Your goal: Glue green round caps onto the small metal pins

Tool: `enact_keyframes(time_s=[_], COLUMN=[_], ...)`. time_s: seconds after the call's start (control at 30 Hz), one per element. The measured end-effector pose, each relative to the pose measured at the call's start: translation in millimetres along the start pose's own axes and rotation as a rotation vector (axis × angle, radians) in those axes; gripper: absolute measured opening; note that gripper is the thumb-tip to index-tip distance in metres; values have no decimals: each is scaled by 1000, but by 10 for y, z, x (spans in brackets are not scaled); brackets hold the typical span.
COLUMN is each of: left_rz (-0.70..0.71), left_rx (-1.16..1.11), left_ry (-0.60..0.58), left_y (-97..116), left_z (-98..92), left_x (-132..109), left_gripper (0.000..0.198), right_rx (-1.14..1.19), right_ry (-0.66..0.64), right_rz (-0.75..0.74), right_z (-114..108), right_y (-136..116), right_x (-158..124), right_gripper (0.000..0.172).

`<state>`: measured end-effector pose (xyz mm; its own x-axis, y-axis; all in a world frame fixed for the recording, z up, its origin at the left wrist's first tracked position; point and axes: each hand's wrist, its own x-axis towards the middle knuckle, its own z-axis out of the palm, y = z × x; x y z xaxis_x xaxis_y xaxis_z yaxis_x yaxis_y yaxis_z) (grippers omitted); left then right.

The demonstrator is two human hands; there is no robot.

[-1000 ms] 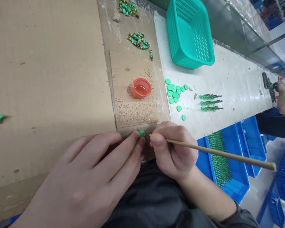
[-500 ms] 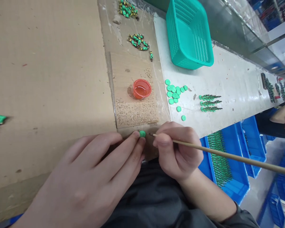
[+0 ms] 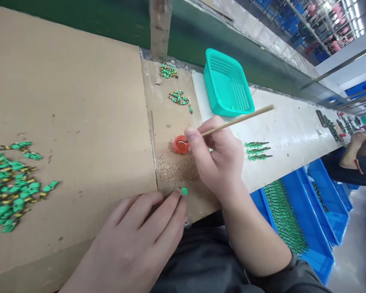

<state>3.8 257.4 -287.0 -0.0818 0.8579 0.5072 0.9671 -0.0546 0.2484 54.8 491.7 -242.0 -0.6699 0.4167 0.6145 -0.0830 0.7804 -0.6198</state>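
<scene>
My left hand [image 3: 140, 236] is closed at the fingertips on a small round green button [image 3: 184, 191], held low over the near edge of the table. Pinched in my right hand [image 3: 219, 158] is a thin wooden stick [image 3: 244, 118] with a dark tip. That tip is at the small red cup [image 3: 179, 149], which contains liquid; whether it touches the liquid I cannot tell. The cup stands on a piece of cardboard [image 3: 171, 169] covered with tiny dots. My right hand hides most of the loose green buttons behind it.
Green-and-black pieces lie in a heap [image 3: 15, 191] at left and in small groups [image 3: 178, 97] behind the cup. A green basket [image 3: 215, 95] stands at the back. Three rows of green pieces [image 3: 258, 151] lie right; blue bins [image 3: 317, 256] sit below. A co-worker's arm [image 3: 350, 150] shows far right.
My right hand has moved the stick's tip away from the button, up and left to the red cup. The left hand still holds the button. The view has shifted, showing more at left.
</scene>
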Motion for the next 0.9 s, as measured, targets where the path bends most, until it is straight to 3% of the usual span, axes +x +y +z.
enact_keyframes(time_s=[0.17,0.73,0.9], left_rz=[-10,-13,-24], left_rx=[-23,-13,-35], left_ry=[9,-3,11], left_y=[-1,-10,-3], left_z=[25,55,57], left_x=[-32,-58,-42], left_gripper=[26,29,31], right_rx=[-39,-57,10], right_ry=[-60,-61,59], right_rz=[17,21,-30], right_z=[62,90,2], right_y=[70,112,-16], right_x=[34,26,-23], right_gripper=[36,35,31])
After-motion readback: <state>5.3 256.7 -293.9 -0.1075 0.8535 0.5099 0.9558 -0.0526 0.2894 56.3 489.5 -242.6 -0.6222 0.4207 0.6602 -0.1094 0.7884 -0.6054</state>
